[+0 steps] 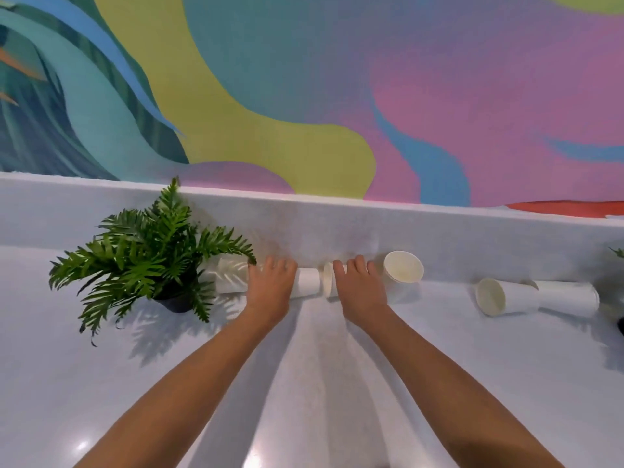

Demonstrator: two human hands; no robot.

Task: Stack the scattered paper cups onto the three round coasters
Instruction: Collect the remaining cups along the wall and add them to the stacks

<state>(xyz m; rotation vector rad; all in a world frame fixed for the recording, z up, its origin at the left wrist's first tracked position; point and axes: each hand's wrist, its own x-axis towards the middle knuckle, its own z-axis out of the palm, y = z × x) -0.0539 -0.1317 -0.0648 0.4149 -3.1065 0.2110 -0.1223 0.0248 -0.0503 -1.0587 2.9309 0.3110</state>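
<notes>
White paper cups lie on their sides along the back of a pale counter (304, 366). My left hand (270, 285) rests over a lying stack of cups (309, 282) whose other end (231, 276) shows under the plant's leaves. My right hand (359, 285) covers another lying cup (328, 280), its rim facing the left stack. A further cup (403, 271) lies just right of that hand, mouth toward me. Far right, one cup (503, 297) and a short stack (569, 297) lie end to end. No coasters are in view.
A potted fern (148, 261) stands left of my left hand, its fronds overhanging the cups. A low white backsplash (337, 224) runs behind the cups, under a colourful mural. Another dark pot (620, 324) peeks in at the right edge.
</notes>
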